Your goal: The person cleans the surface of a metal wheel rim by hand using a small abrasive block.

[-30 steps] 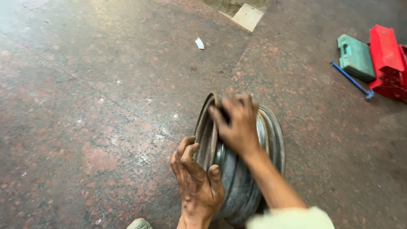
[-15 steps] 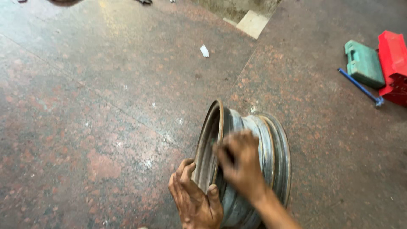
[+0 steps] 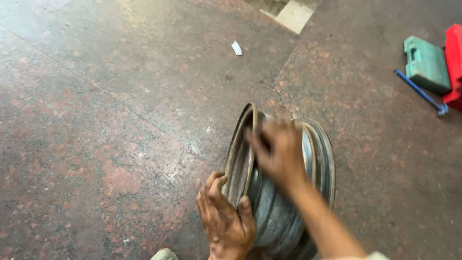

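Observation:
A bare steel wheel rim stands upright on its edge on the speckled stone floor. My left hand grips its left flange near the bottom, thumb over the lip. My right hand lies across the top of the rim's barrel, blurred; I cannot tell whether it holds anything. Both hands look grimy.
A green plastic case, a red box and a blue-handled tool lie at the far right. A scrap of white paper lies farther off. A pale floor tile sits at the top edge.
My right hand has slid back and forth over the top of the rim. My left hand has kept its grip on the flange. The view has shifted slightly.

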